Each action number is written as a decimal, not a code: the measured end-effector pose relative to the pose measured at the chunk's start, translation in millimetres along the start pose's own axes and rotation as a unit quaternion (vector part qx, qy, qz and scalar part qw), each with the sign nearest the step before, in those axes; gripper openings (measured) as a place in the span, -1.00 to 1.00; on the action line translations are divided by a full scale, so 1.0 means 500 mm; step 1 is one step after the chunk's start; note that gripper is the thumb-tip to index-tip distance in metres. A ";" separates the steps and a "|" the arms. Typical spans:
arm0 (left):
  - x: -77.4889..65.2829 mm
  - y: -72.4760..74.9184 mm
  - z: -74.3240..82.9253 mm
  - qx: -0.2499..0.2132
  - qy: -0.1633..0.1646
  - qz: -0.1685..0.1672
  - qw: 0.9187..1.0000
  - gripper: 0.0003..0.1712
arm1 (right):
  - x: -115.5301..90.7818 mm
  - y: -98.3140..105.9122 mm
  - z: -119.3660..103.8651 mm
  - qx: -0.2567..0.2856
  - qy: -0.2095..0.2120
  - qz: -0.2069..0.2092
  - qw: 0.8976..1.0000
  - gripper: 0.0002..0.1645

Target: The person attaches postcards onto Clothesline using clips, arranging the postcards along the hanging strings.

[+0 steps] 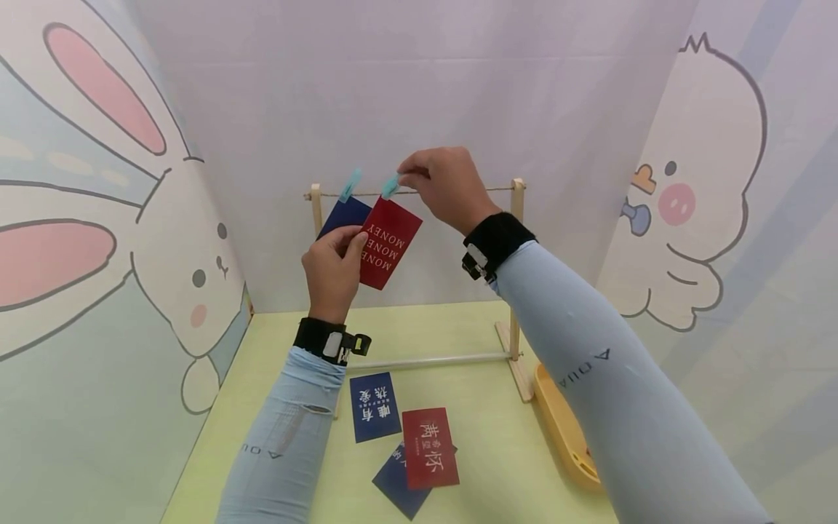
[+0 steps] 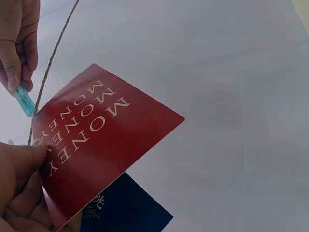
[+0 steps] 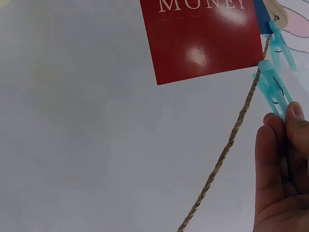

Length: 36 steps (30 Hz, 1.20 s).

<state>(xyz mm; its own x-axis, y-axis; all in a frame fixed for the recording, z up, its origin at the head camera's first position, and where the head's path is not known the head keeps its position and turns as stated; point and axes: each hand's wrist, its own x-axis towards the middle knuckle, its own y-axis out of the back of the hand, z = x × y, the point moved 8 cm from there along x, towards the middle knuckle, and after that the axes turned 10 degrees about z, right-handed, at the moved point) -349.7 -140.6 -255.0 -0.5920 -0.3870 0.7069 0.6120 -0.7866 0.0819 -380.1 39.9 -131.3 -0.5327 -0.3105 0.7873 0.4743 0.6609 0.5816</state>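
Note:
My left hand [image 1: 332, 273] pinches the left edge of a red card [image 1: 393, 236] printed with MONEY, holding it tilted just under the twine [image 3: 227, 145]. With thumb and fingers, my right hand [image 1: 452, 185] grips the end of a turquoise clothespin [image 3: 273, 87]. That clothespin's jaws are at the twine and the card's upper corner. Behind the red card hangs a blue card [image 1: 345, 212], fixed to the twine by another turquoise clothespin [image 1: 350, 185]. The blue card's lower part is hidden by my left hand and the red card.
The twine runs between posts of a wooden rack [image 1: 517, 255] with a low crossbar [image 1: 432, 361]. On the table [image 1: 275, 407] lie a blue card [image 1: 374, 406] and a red card [image 1: 430, 447] overlapping another blue card [image 1: 401, 486]. A yellow tray [image 1: 563, 429] stands at right, partly behind my sleeve.

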 end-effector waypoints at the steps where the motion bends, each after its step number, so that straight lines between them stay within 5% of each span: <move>1: 0.001 0.000 0.000 0.001 0.000 0.000 1.000 -0.71 | 0.001 -0.002 0.003 -0.001 -0.004 -0.002 1.000 -0.74; 36: 0.009 -0.005 -0.002 0.014 0.012 0.005 1.000 -0.68 | 0.013 -0.034 0.019 0.014 -0.065 -0.064 0.996 -0.71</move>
<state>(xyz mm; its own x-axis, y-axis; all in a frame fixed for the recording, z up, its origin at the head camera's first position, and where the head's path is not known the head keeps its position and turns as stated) -354.4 -141.0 -252.8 -0.5982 -0.4065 0.6906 0.6324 -0.7687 0.0953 -398.5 33.3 -138.0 -0.6752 -0.3029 0.6726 0.3777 0.6413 0.6679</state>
